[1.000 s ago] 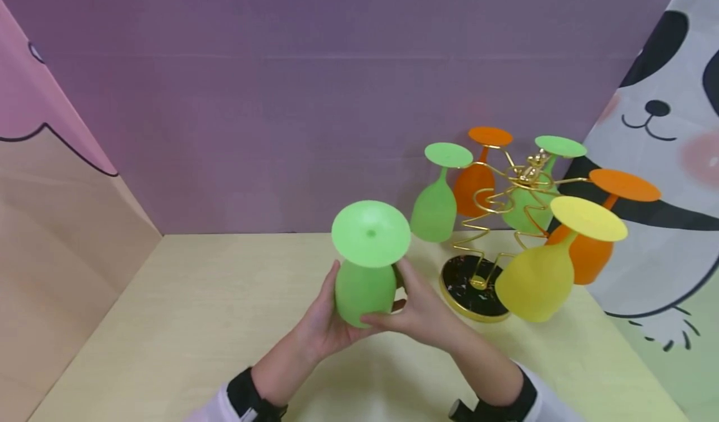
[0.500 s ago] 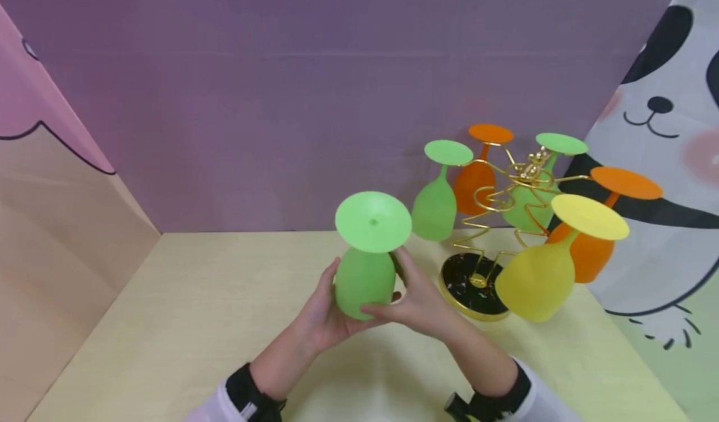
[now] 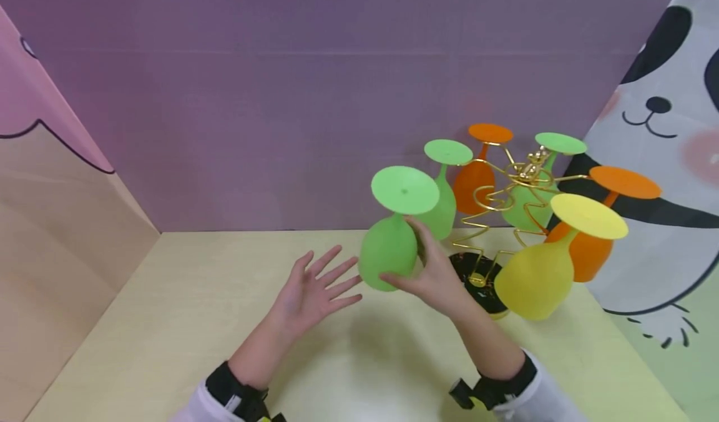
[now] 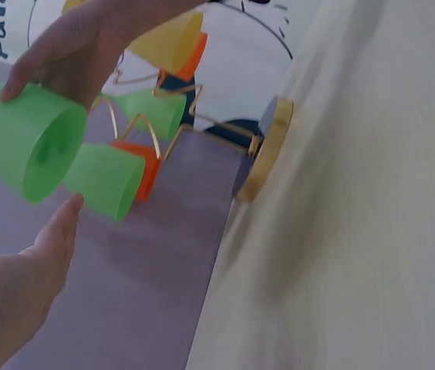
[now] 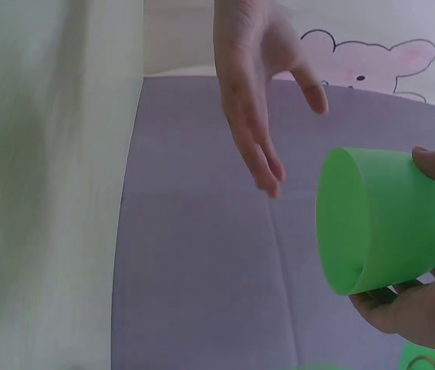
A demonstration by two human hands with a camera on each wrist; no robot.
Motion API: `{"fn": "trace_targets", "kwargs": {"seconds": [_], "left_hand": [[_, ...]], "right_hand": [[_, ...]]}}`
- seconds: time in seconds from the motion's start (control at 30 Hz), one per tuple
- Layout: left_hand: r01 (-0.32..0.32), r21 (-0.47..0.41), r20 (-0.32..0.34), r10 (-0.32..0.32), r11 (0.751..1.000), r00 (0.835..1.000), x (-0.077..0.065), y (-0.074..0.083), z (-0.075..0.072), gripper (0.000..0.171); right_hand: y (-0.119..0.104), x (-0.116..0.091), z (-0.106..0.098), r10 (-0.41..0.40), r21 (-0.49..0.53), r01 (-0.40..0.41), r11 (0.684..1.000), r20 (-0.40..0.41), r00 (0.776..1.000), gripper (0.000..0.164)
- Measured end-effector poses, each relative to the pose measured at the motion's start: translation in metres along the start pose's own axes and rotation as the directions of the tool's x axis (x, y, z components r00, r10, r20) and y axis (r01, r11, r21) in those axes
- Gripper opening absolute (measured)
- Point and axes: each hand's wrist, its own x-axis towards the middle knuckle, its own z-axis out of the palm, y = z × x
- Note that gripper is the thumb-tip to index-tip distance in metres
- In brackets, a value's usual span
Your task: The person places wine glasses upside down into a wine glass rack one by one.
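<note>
A green plastic goblet [image 3: 389, 252] is held upside down above the table by my right hand [image 3: 435, 278], its round foot on top. In the right wrist view the goblet [image 5: 402, 220] shows its open mouth, with the thumb and fingers on opposite sides of the bowl. My left hand [image 3: 314, 294] is just left of the goblet, palm up with fingers spread, holding nothing. To the right stands a gold wire goblet rack [image 3: 477, 222]. From it hang upside-down goblets: a yellow goblet [image 3: 533, 281], an orange goblet [image 3: 590, 247] and several more in green and orange.
The rack's round black base [image 3: 477, 284] with a gold rim rests on the pale wooden table [image 3: 213, 284]. A purple cloth backdrop [image 3: 281, 128] rises behind the table. Printed cloth with a panda [image 3: 663, 147] covers the right side.
The left hand has let go of the green goblet and moved slightly left, its fingers now spread. The right hand has carried the goblet up and right, toward the rack.
</note>
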Motion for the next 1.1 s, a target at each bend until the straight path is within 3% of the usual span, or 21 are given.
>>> {"fn": "trace_targets", "kwargs": {"seconds": [0.17,0.3,0.43,0.57,0.67,0.8,0.93,1.0,1.1], "left_hand": [[-0.086,0.079,-0.053,0.091,0.993,0.994,-0.006,0.013,-0.017,0.061],[-0.146,0.205,-0.109,0.170,0.968,0.979,-0.014,0.026,-0.027,0.058],[-0.194,0.378,-0.187,0.280,0.905,0.942,-0.023,0.038,-0.033,0.057],[-0.184,0.548,-0.258,0.374,0.816,0.891,-0.031,0.048,-0.036,0.055],[-0.143,0.702,-0.253,0.431,0.698,0.866,-0.038,0.053,-0.043,0.055],[-0.058,0.896,-0.196,0.511,0.440,0.837,-0.046,0.056,-0.054,0.057],[0.048,0.978,-0.158,0.579,0.201,0.800,-0.051,0.058,-0.061,0.063],[0.092,0.990,-0.140,0.600,0.110,0.788,-0.053,0.058,-0.063,0.065],[0.148,0.989,-0.112,0.618,-0.008,0.778,-0.054,0.058,-0.066,0.068]], "right_hand": [[0.006,0.006,-0.010,0.133,0.027,-0.131,0.991,-0.053,0.990,0.096],[0.010,0.008,-0.015,0.210,0.038,-0.207,0.978,-0.097,0.973,0.098],[0.013,0.008,-0.016,0.253,0.021,-0.253,0.967,-0.141,0.957,0.100],[0.015,0.009,-0.019,0.289,0.007,-0.292,0.956,-0.181,0.940,0.101],[0.017,0.009,-0.023,0.316,-0.002,-0.323,0.947,-0.200,0.927,0.102],[0.022,0.009,-0.029,0.323,-0.006,-0.333,0.943,-0.236,0.916,0.099],[0.022,0.010,-0.033,0.324,0.014,-0.334,0.943,-0.278,0.904,0.096],[0.022,0.009,-0.035,0.342,0.031,-0.348,0.937,-0.290,0.894,0.097],[0.022,0.008,-0.038,0.370,0.064,-0.368,0.928,-0.300,0.879,0.099]]}}
